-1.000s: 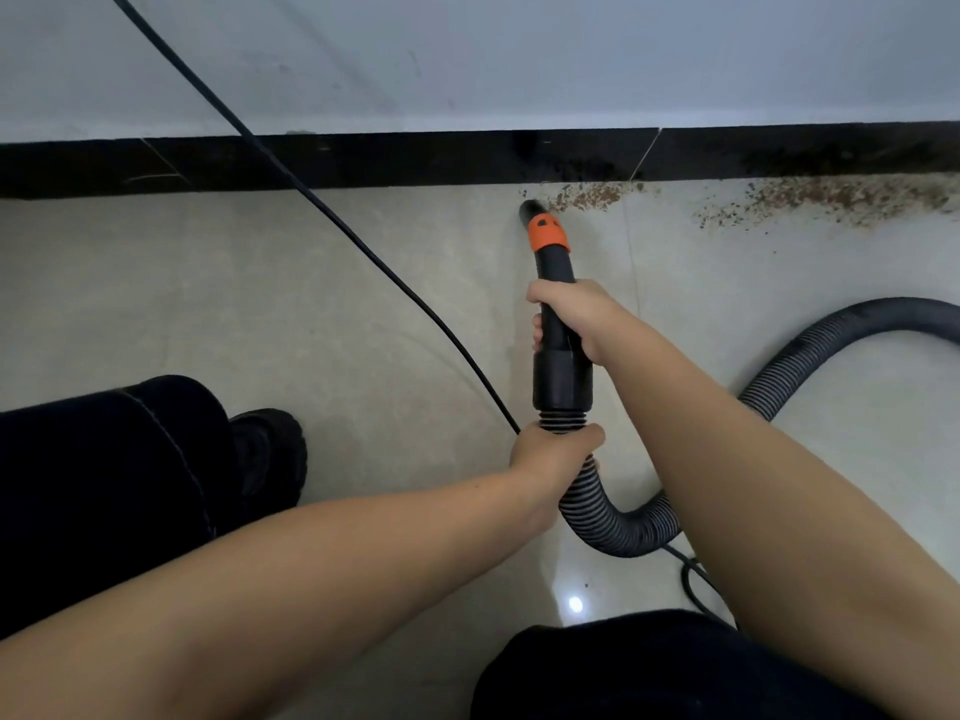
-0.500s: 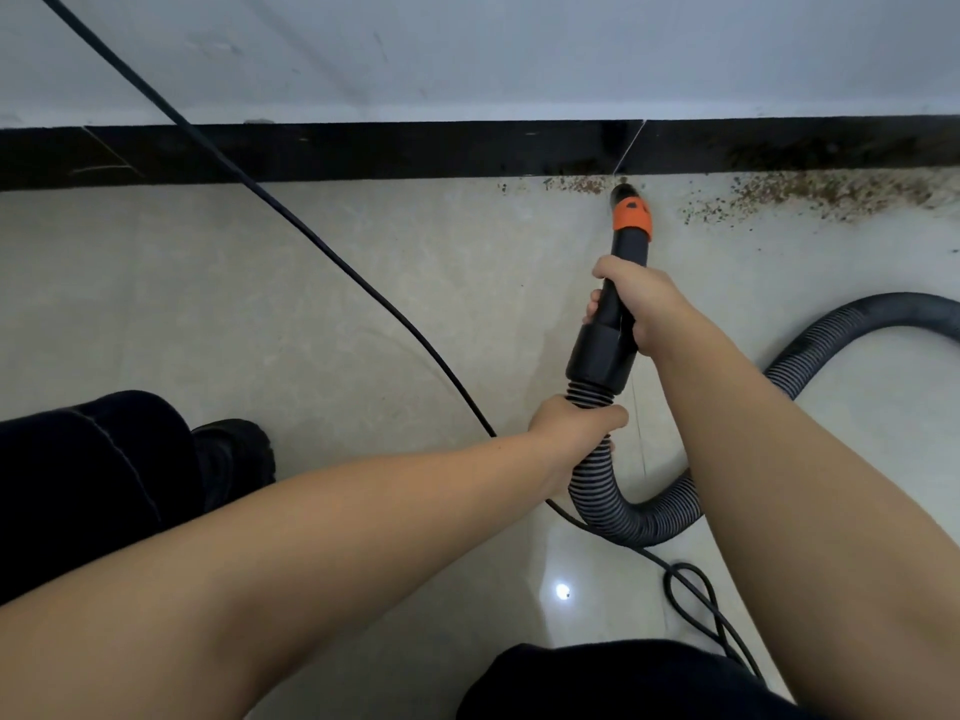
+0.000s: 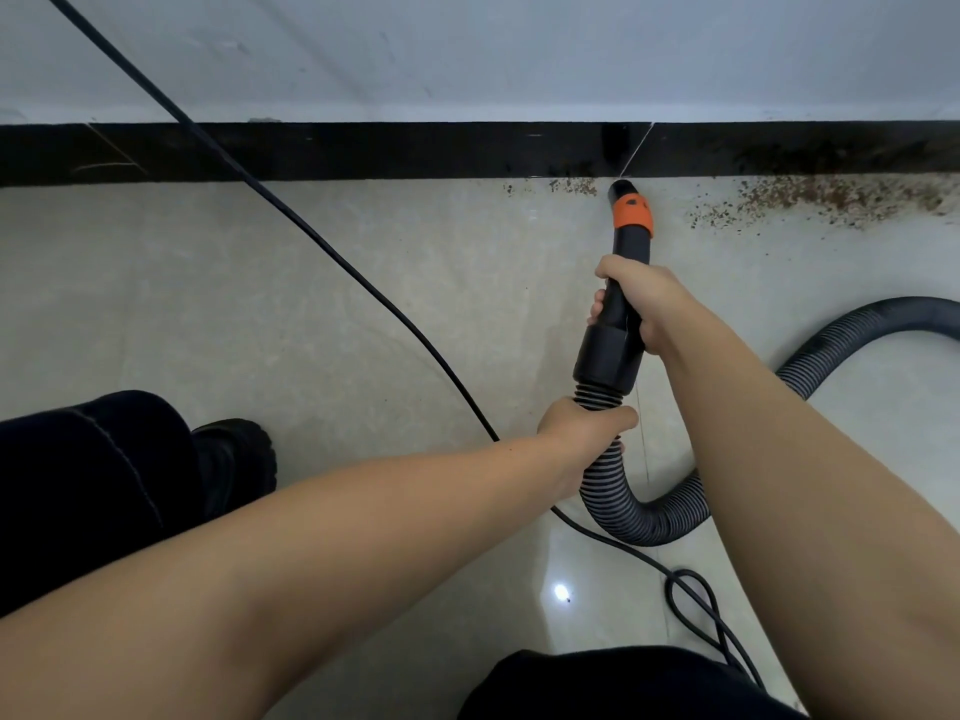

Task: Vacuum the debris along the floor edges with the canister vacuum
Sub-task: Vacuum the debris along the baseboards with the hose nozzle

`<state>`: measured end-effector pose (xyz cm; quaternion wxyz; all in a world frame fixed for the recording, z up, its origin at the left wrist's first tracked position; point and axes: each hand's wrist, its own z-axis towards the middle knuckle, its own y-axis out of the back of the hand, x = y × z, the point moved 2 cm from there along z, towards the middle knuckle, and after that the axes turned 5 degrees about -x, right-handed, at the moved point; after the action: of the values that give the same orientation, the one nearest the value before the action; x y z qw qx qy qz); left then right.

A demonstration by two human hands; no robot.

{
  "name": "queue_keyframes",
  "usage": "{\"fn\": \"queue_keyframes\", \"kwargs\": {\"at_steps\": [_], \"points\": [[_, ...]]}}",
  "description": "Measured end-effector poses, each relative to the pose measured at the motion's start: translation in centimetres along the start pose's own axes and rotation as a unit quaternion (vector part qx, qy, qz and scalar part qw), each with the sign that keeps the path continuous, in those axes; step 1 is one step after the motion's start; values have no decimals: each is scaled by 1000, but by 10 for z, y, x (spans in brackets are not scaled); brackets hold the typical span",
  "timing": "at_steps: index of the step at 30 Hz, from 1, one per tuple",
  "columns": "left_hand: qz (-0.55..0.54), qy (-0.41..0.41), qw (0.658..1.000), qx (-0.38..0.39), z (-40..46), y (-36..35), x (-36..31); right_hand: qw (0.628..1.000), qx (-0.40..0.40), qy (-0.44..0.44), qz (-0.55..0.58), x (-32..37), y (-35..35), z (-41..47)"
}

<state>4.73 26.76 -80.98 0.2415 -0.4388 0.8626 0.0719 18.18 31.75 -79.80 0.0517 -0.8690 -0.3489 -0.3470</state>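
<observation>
Two hands are sharing the work: the right hand (image 3: pixel 636 304) is wrapping round the black nozzle tube (image 3: pixel 621 304) to aim it, and the left hand (image 3: pixel 584 426) is clutching the ribbed hose (image 3: pixel 644 517) just below the cuff, seemingly to take its weight. Both arms are reaching forward and down. The nozzle tip (image 3: pixel 622 188) is sitting at the black skirting (image 3: pixel 363 150), between a thin scatter of debris (image 3: pixel 571 187) and the heavier patch (image 3: pixel 831 197) to its right. The power cord (image 3: pixel 322 246) is trailing across the floor tiles (image 3: pixel 260 304).
</observation>
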Motion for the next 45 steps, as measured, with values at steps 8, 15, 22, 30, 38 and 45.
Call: {"fn": "queue_keyframes", "kwargs": {"at_steps": [8,15,22,30,38,45], "points": [[-24,7,1000,-2,-12,-2,16,1000,14,4,-28,-10,-2,-12],[-35,-4,999,-10,-7,15,-4,999,24,5,-36,7,-21,-9],[-26,-5,1000,-9,-2,24,-13,999,20,-1,-33,12,-30,-4],[-84,10,996,-32,-8,31,2,996,61,8,-72,4,-55,-14],[-116,3,991,-59,-14,37,9,987,100,18,-122,1,-75,-21],[-135,5,988,-79,-17,54,8,980,131,26,-145,-1,-103,-27]]}}
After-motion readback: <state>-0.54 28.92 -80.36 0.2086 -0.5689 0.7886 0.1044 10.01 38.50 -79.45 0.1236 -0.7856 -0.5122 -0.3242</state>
